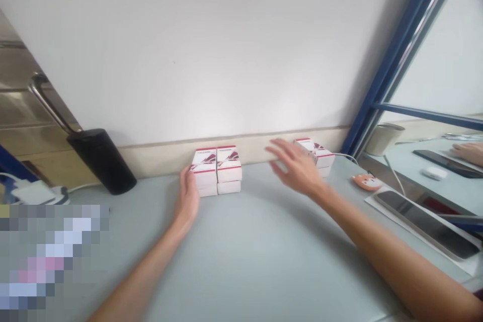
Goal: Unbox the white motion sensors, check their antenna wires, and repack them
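Note:
Two side-by-side stacks of small white boxes with red and dark print, each two boxes high, stand on the grey table near the wall; these are the left stack and the right stack. Against the outer side of the left stack rests my left hand, its fingers stretched along the boxes rather than wrapped round them. My right hand is raised to the right of the stacks, fingers spread, holding nothing. Partly hidden behind it are more of the same white boxes.
To the left stands a black cylinder by a metal handle, with a white charger nearby. On the right lie an orange animal-shaped item and a dark phone-like slab on white paper. A blue frame borders another work area, where another person's hand shows.

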The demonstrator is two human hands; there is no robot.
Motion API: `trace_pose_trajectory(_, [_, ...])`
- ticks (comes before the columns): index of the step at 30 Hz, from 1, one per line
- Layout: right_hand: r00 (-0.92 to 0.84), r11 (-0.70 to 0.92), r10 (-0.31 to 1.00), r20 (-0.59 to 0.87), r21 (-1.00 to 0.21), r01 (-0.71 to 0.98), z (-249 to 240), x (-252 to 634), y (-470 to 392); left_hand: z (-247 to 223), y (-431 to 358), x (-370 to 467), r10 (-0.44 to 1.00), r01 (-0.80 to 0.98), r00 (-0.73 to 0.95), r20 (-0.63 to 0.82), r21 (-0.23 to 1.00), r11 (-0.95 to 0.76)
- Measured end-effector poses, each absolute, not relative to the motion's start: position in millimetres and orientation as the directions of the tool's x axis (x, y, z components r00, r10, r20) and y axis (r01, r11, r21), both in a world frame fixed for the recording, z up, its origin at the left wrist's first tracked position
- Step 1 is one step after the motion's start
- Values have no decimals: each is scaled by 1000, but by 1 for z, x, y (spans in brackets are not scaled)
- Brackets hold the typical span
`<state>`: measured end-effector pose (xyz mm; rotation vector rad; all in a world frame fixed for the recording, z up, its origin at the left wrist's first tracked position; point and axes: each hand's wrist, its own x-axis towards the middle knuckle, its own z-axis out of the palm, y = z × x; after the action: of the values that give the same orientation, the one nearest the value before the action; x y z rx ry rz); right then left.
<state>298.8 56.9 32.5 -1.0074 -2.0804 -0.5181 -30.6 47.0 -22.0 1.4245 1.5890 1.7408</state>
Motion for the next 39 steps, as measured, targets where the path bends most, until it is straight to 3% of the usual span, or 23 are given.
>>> trace_pose_trajectory(3, [-54, 274, 587, 808, -136, 952, 30, 369, 74, -15, 36, -20, 721, 448, -481, 499, 847, -288])
trace_pose_trajectory(6, [170, 24, 741, 650, -277, 960, 26, 411, 83, -5, 19, -3, 531, 696, -368, 763, 605, -387])
trace_pose_trajectory(9, [187, -42, 830, 525, -275, 961, 21, 417, 84, 1, 3, 15, 471, 769, -199, 860, 434, -468])
trace_pose_trajectory(12, [161, -36, 814, 558, -228, 973, 20, 402, 80, 1, -5, 27, 489, 791, -82, 868, 356, -498])
trace_pose_trajectory(14, [182, 4, 792, 583, -303, 953, 22, 389, 77, -1, -6, 30, 519, 790, -25, 854, 336, -513])
trace_pose_trajectory(16, [191, 113, 809, 556, -467, 877, 26, 375, 73, -2, -4, 28, 578, 731, -5, 816, 397, -555])
trace_pose_trajectory(19, [63, 304, 902, 427, -731, 611, 32, 350, 61, -5, -1, 27, 774, 519, -9, 633, 664, -538])
trace_pose_trajectory(22, [-122, 330, 944, 307, -893, 307, 31, 319, 44, -5, -4, 31, 929, 256, 98, 356, 893, -369])
trace_pose_trajectory(24, [-297, 289, 925, 236, -945, 151, 29, 298, 30, -2, -7, 37, 941, 103, 169, 294, 944, -313])
trace_pose_trajectory(27, [-533, 234, 831, 160, -969, 74, 26, 274, 11, 7, -13, 43, 935, 16, 143, 326, 943, -331])
trace_pose_trajectory(32, [-415, 298, 873, 256, -954, 39, 26, 263, -1, 16, -21, 44, 928, 69, 142, 344, 932, -356])
trace_pose_trajectory(39, [-410, 614, 780, 474, -707, 351, 23, 272, 1, 12, -29, 41, 833, 451, 179, 524, 709, -542])
